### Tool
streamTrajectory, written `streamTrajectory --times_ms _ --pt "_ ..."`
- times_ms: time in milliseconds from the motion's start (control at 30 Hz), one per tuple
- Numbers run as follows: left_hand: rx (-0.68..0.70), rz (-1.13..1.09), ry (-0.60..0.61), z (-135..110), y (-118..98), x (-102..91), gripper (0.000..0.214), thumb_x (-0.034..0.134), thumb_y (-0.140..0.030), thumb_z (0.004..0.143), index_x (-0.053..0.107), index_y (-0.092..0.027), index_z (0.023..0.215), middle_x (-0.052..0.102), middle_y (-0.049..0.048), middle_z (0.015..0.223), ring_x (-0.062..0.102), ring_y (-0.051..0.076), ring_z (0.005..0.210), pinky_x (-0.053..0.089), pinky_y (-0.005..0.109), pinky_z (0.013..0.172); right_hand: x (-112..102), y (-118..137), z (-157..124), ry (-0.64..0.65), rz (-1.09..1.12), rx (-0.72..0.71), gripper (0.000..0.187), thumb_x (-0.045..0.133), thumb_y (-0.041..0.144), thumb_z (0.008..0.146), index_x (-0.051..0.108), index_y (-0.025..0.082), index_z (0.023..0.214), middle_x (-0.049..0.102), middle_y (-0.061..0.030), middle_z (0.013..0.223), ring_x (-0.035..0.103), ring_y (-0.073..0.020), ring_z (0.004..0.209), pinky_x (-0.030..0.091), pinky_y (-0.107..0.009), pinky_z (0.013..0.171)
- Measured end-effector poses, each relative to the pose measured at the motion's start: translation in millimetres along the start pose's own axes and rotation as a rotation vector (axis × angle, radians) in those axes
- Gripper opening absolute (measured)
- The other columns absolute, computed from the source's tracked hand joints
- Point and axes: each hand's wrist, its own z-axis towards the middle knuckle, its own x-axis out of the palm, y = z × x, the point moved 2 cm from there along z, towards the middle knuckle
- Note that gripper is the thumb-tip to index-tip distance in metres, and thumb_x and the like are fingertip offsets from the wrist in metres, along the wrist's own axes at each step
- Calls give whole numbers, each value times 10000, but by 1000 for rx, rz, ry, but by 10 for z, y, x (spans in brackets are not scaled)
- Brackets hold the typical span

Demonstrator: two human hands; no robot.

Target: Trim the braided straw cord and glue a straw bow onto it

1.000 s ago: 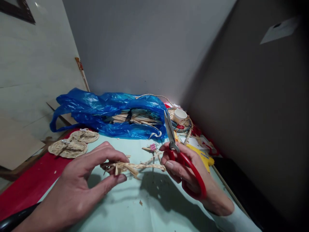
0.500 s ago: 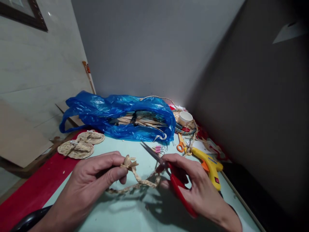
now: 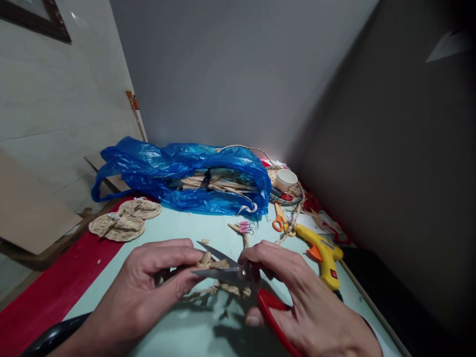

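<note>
My left hand [image 3: 148, 285] pinches the frayed end of a tan braided straw cord [image 3: 210, 260] between thumb and forefinger, low in the centre. My right hand [image 3: 297, 297] is closed round the red handles of a pair of scissors [image 3: 226, 270]. The scissor blades are parted and point left, straddling the cord's tip just beyond my left fingertips. The rest of the braid trails down onto the pale green table surface [image 3: 174, 228] under both hands.
Behind stands a blue plastic bag [image 3: 178, 176] holding straw strips. Two woven straw discs [image 3: 124, 220] lie left on a red strip [image 3: 55, 292]. A yellow glue gun [image 3: 323, 253], orange scissors [image 3: 278, 220], pink binder clip [image 3: 244, 227] and white cup [image 3: 287, 179] sit at right.
The scissors swung from upright to point left, and their parted blades now straddle the cord's end. My left hand took hold of that end and raised it.
</note>
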Motion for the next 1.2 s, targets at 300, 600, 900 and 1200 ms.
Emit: streamTrajectory --times_ms 300,600,900,1200 --pt "40 -26 50 -7 71 67 187 696 -245 758 787 -317 612 691 -23 571 629 157 534 486 207 513 51 -1 4 21 -49 -34 283 725 279 826 579 214 1059 618 -6 912 572 -167 831 465 -289 769" --pt "242 180 39 9 229 -18 218 670 -134 765 799 -310 771 760 -51 670 709 132 590 531 136 523 175 -15 -34 21 -58 70 365 757 384 804 610 225 1099 635 -37 957 593 -210 879 465 -329 788" --pt "183 89 62 14 244 -6 144 713 -177 766 810 -279 737 779 -20 694 715 141 633 546 157 598 192 17 -46 41 -13 127 245 737 378 822 643 234 997 665 -10 901 603 -186 840 437 -288 751" --pt "-172 58 23 -18 131 23 131 720 -273 664 815 -342 605 743 -15 627 673 202 745 495 236 706 140 75 -13 119 -66 37 30 607 220 827 590 199 839 551 27 695 439 -123 608 316 -261 581"
